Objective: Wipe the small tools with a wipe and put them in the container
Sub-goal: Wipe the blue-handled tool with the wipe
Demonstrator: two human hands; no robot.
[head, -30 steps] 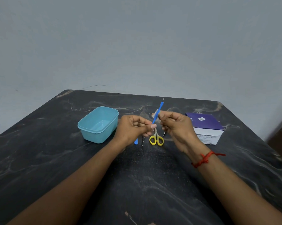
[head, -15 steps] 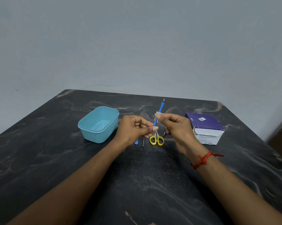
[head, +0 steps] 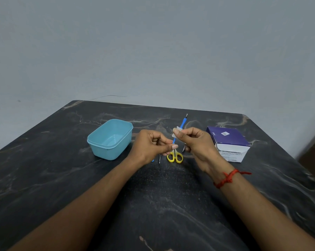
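Note:
My left hand (head: 151,147) pinches the lower end of a thin blue-handled tool (head: 183,123) that points up and away, with a metal tip. My right hand (head: 194,142) pinches a small white wipe (head: 176,130) folded round the tool's shaft, about midway up. On the table under my hands lie yellow-handled scissors (head: 174,157), a thin metal tool (head: 160,158), the end of another blue tool (head: 152,160) and one more metal tool (head: 184,147), all partly hidden. A light blue container (head: 110,139) stands open to the left of my hands.
A purple and white box of alcohol swabs (head: 229,144) sits to the right of my right hand. The dark marbled table (head: 62,178) meets a grey wall at the back. A red thread is tied round my right wrist.
My right hand with the wipe has slid up along the blue tool's shaft, away from my left hand. The left hand has stayed in place.

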